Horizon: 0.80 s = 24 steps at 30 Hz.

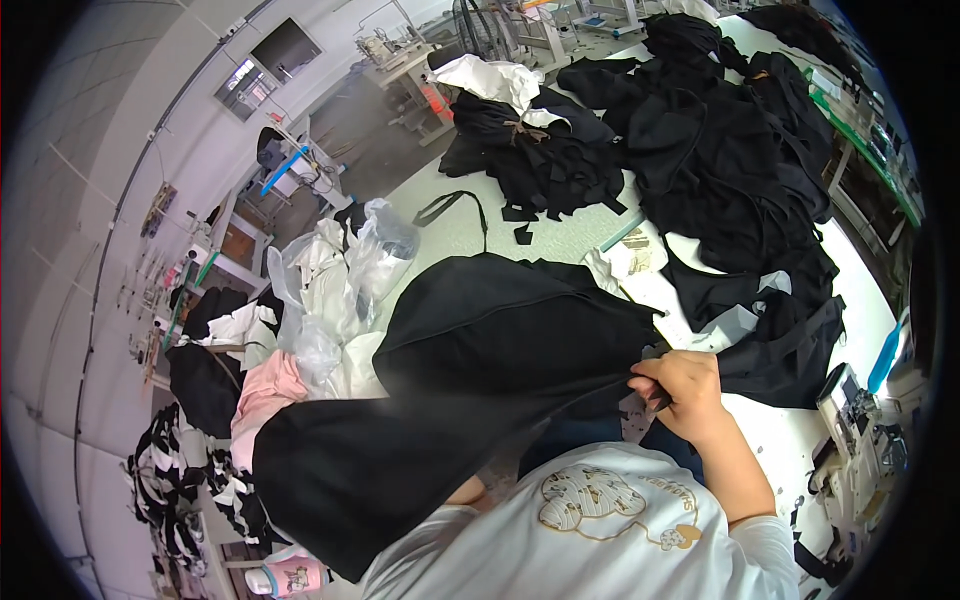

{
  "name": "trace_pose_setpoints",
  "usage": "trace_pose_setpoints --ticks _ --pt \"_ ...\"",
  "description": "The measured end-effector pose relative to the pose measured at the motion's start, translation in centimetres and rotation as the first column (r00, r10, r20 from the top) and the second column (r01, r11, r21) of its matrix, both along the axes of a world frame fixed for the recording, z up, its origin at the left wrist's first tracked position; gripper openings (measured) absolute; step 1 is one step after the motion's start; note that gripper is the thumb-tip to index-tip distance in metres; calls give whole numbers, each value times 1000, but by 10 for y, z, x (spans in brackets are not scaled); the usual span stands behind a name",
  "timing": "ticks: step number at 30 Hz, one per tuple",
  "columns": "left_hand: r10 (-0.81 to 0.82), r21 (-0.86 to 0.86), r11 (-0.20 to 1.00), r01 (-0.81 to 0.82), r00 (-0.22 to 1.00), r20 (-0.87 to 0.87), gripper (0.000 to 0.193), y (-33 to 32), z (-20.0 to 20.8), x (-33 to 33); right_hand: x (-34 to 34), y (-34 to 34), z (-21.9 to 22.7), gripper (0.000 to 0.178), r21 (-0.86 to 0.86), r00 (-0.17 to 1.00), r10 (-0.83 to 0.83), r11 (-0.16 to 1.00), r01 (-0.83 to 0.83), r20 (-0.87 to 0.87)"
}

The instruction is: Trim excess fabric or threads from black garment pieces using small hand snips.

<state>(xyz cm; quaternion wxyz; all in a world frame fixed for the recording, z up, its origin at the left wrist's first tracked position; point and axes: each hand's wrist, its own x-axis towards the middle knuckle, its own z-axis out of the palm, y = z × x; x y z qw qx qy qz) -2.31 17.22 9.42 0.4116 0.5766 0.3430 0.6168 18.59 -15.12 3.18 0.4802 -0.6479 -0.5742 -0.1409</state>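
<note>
My right hand [692, 388] is closed on the edge of a large black fabric piece [380, 450], pinching it between thumb and fingers. The cloth stretches from there to the left, with its broad end hanging in front of me. Only a small part of my left forearm [468, 492] shows; the hand itself is hidden behind the cloth. Just beyond, another black fabric piece [500, 300] lies folded on the white table [560, 232], partly under the raised one.
Large heaps of black fabric [720, 150] cover the table's far right. A smaller black pile [540, 150] carries white cloth. Clear plastic bags [345, 265] and pink fabric [270, 395] lie at left. A sewing machine [860, 440] stands at right, a pink bottle [290, 577] at lower left.
</note>
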Motion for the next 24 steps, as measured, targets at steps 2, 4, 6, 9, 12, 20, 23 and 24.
trace_pose_setpoints --ticks 2,4,6,9,12,20,23,24 --pt "17 -49 999 -24 989 -145 53 16 -13 7 6 5 -6 19 -1 996 -45 999 45 -71" --pt "23 -95 994 -52 957 -288 54 32 -27 16 16 18 -12 14 76 989 -142 986 145 -50" --pt "37 -134 986 -104 903 -429 55 48 -42 20 32 33 -24 11 15 974 -188 981 192 -127" --pt "-4 -180 974 -136 788 -616 56 58 -67 29 56 52 -53 11 -241 909 -332 931 273 -251" --pt "-363 -181 910 372 509 -781 49 78 -132 18 71 64 -90 16 -435 897 -365 870 233 -250" --pt "-164 8 945 326 497 -852 41 81 -115 -19 75 23 -82 34 -606 871 -399 780 159 -286" --pt "-96 53 883 466 289 -953 43 58 -93 -29 83 1 -81 29 -597 859 -391 792 132 -329" --pt "-16 78 874 480 189 -982 41 46 -82 -28 82 -4 -79 28 -601 843 -400 791 119 -359"
